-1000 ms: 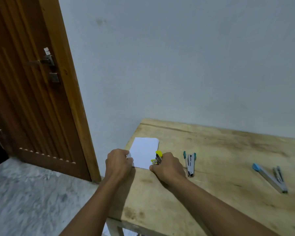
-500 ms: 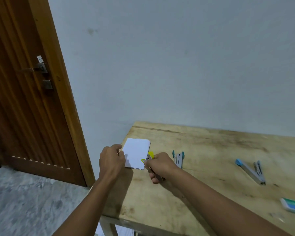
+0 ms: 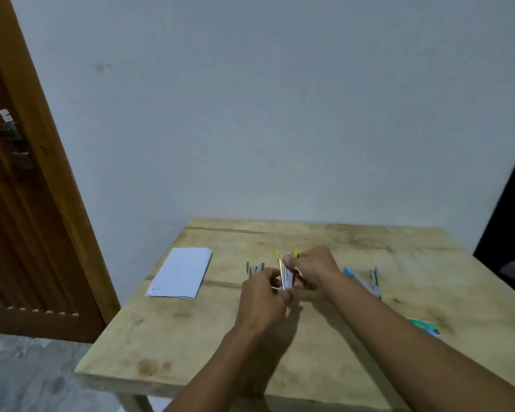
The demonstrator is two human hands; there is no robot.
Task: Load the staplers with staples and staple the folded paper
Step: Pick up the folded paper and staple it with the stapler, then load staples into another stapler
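Both hands hold a small yellow-tipped metal stapler (image 3: 286,270) above the middle of the wooden table (image 3: 250,346). My right hand (image 3: 312,269) grips its top part, and my left hand (image 3: 263,295) holds its lower end. The stapler's two arms look spread apart at the yellow tips. The folded white paper (image 3: 180,273) lies flat near the table's left edge, with no hand on it. A teal-tipped stapler (image 3: 254,269) lies just left of my hands. A blue-tipped stapler (image 3: 364,279) lies open to the right, partly behind my right forearm.
A green and white staple box (image 3: 424,327) pokes out beside my right forearm. A wooden door (image 3: 27,203) stands left of the table, with a grey wall behind. The table's left and front edges drop to a marbled floor (image 3: 27,376).
Both hands have left the paper and moved right to the table's middle with the yellow stapler. My left hand now holds the stapler too. The view has shifted right.
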